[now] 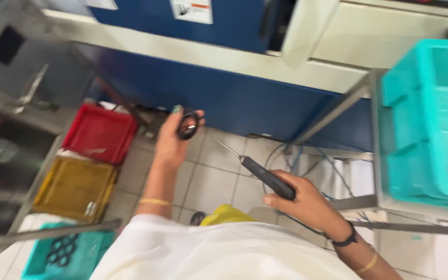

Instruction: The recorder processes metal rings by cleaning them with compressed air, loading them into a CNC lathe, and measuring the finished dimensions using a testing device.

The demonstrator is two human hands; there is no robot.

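— What does the view from above show, biggest things first?

— A blue machine cabinet [245,98] runs across the top, above a tiled floor [208,181]. At right, a large turquoise crate [426,129] sits on a metal frame; its inside is too blurred to read. At left, low down, three trays: a red tray [99,132] with something pale at its far edge, a yellow tray [73,189] holding a few small pale pieces, and a teal tray [66,254] with dark ring-shaped parts in it.

— And the hands?

— The left hand [172,142] is raised over the floor, thumb and fingers pinching a small black ring [187,126], held just in front of the cabinet. The right hand [307,199] has its fingers wrapped tight round the dark handle of a pointed pick tool [257,171], its thin metal tip aimed toward the ring but well apart from it.

— What stage does this look like?

— Judging by the pose, the ring is being worked on with the pick — the tip would need steady, careful aiming to meet such a small part.
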